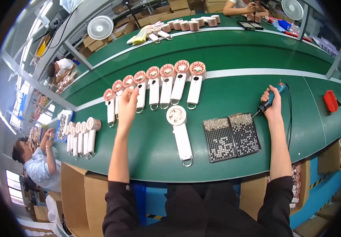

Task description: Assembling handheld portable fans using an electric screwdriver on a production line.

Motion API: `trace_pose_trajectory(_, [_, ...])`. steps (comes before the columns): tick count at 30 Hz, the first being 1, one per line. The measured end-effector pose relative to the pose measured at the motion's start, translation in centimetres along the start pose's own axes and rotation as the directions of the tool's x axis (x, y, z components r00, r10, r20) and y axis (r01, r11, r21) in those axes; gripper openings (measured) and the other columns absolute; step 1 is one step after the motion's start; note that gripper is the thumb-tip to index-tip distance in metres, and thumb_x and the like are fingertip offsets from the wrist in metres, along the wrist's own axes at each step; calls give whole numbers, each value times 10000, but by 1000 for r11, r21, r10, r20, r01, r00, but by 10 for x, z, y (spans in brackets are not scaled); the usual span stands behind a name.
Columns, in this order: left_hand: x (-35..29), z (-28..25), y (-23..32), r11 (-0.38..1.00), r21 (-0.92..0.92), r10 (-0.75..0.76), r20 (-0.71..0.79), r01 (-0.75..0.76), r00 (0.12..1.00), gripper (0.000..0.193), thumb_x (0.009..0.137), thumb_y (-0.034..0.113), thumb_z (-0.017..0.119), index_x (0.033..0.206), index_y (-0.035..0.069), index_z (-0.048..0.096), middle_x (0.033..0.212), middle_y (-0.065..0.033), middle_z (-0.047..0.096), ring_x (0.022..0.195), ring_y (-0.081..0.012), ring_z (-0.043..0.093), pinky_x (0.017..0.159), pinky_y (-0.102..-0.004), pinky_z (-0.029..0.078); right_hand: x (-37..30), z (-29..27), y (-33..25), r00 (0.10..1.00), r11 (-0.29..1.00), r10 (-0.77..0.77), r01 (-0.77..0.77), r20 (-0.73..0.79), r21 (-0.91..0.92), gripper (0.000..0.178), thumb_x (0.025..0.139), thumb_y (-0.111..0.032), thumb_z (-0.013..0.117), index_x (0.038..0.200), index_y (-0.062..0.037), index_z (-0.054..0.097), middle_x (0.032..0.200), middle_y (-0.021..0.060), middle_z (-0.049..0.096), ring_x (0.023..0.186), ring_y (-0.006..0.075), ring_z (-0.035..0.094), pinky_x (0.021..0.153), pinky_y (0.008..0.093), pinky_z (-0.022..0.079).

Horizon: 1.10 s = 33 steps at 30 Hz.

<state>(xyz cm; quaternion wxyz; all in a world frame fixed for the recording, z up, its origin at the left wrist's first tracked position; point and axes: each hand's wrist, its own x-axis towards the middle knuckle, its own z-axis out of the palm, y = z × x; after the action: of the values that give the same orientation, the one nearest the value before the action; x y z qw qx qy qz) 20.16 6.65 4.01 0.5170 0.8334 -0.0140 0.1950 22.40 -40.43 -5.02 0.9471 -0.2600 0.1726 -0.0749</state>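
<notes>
Looking down through the head camera, I am reaching my left hand [127,103] up toward the middle left of the frame, its fingers curling narrowly at one of the white handheld fans with pink heads [140,90] lined up in a row on the green conveyor belt [257,55]; whether I am gripping it I cannot tell. At centre right, my right hand [272,103] is wrapping firmly around a blue electric screwdriver [270,98], its tip pointing down-left at two black screw trays [232,136]. A single white fan [180,133] is lying in the centre, just left of the trays.
</notes>
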Motion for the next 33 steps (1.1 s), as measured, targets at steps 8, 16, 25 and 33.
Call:
trace_pose_trajectory(8, [-46, 37, -29, 944, 210, 250, 43, -253, 967, 377, 891, 109, 591, 581, 9, 401, 462, 0, 288, 444, -55, 237, 386, -261, 201, -10, 5, 2, 999, 997, 7, -10, -40, -81, 160, 846, -168, 600, 820, -67, 478, 631, 6, 430, 472, 90, 374, 423, 228, 325])
trace_pose_trajectory(16, [-50, 49, -34, 948, 169, 225, 248, -271, 942, 347, 869, 91, 609, 574, 13, 444, 428, -48, 334, 367, -113, 274, 364, -287, 235, -12, 15, 2, 999, 988, 9, -16, -44, -152, 153, 857, -170, 584, 825, -66, 478, 620, 5, 415, 465, 84, 365, 410, 220, 318])
trace_pose_trajectory(25, [-47, 46, -37, 946, 287, 31, 386, -151, 922, 352, 877, 178, 603, 590, 20, 474, 435, -102, 415, 354, -227, 362, 389, -338, 300, -13, 15, 5, 999, 990, 5, -11, -40, -139, 153, 868, -180, 573, 842, -60, 480, 617, 0, 390, 470, 75, 347, 406, 215, 307])
trace_pose_trajectory(33, [-35, 33, -43, 911, 327, 136, 334, -250, 933, 296, 852, 194, 624, 629, 27, 526, 473, -134, 474, 390, -281, 480, 396, -354, 354, -7, 6, 2, 1000, 993, 20, -20, -4, -114, 155, 869, -178, 572, 832, -55, 485, 608, 5, 379, 461, 86, 338, 419, 223, 310])
